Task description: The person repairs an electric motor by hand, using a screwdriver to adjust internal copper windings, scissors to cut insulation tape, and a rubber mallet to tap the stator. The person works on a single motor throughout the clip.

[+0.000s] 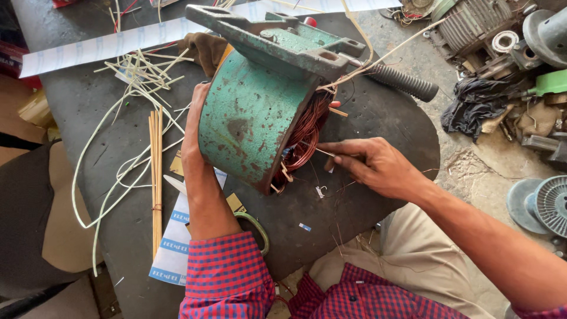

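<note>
Both hands work a green motor stator [254, 118] lying on the dark worktop [378, 118]: left hand [196, 127] braces its casing, right hand [372, 165] pinches a thin stick [325, 153] at the copper windings [304, 139].

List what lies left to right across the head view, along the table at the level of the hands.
White sleeving strands → bundle of thin sticks → left hand → green motor housing → copper windings → right hand.

One green motor housing [254, 118], one stick bundle [156, 177], two hands [378, 165].
</note>
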